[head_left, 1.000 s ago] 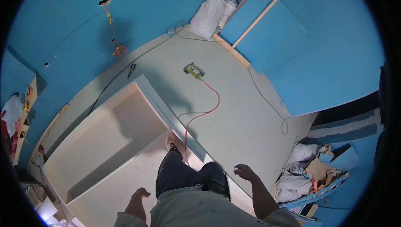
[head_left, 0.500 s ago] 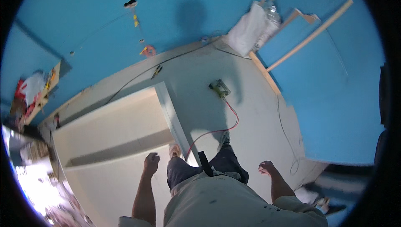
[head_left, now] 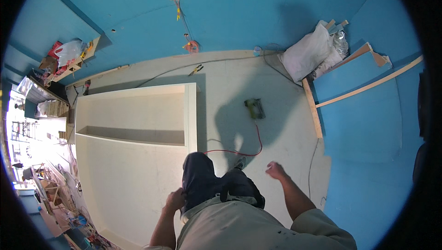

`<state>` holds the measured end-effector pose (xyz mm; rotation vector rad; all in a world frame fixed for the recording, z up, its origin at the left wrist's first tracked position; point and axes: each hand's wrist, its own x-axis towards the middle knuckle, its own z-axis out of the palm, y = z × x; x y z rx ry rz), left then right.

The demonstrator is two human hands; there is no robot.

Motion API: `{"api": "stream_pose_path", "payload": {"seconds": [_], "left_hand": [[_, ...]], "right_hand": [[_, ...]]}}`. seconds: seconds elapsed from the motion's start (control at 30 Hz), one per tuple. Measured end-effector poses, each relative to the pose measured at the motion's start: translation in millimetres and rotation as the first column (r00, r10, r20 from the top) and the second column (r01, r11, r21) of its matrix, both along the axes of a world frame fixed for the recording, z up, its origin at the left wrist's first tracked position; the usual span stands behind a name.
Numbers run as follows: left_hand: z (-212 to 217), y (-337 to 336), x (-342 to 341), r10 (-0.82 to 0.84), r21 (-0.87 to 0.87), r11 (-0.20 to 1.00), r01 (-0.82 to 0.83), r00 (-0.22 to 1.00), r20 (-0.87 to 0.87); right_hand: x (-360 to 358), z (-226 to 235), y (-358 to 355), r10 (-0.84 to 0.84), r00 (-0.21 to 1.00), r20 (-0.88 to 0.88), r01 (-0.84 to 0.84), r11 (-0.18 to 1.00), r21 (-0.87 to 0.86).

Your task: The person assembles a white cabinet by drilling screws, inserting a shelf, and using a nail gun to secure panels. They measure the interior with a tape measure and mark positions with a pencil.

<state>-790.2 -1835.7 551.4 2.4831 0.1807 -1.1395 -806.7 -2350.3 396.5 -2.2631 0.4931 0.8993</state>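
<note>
My left hand [head_left: 176,199] is beside my left thigh, against or very near the dark trousers [head_left: 198,174]; its fingers are partly hidden. Out to the right of my legs, my right hand [head_left: 276,171] hangs in the air with its fingers loosely curled and nothing seen in them. A large white cabinet frame [head_left: 190,116] with a divider [head_left: 133,136] lies on the floor to my left. Ahead of my feet rests a green air tool [head_left: 254,108], which looks like a nail gun, with a thin red hose [head_left: 260,142] running from it toward the frame.
Pliers [head_left: 196,69] and a dark cable [head_left: 161,76] lie near the blue wall [head_left: 239,15]. White sacks [head_left: 306,54] and blue boards [head_left: 368,112] with wooden strips [head_left: 312,107] stand at the right. A loaded wooden shelf [head_left: 87,54] is far left; clutter [head_left: 55,204] fills the lower left.
My view has shifted and turned, bringing more clutter into sight at left. My left hand has come down to my thigh, and my right hand has swung forward and inward. My left leg is raised or bent forward.
</note>
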Motion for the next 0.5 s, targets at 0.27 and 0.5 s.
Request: {"api": "stream_pose_path", "payload": {"seconds": [0.27, 0.5], "left_hand": [[-93.3, 0.6, -109.3, -0.611, -0.559, 0.7, 0.443, 0.777, -0.149], [-259.6, -2.8, -86.4, -0.104, -0.55, 0.762, -0.342, 0.774, -0.625]], "right_hand": [[-44.4, 31.0, 41.9, 0.583, 0.675, -0.451, -0.547, 0.807, 0.225], [11.9, 52.5, 57.7, 0.903, 0.026, -0.428, -0.483, 0.386, 0.786]]}}
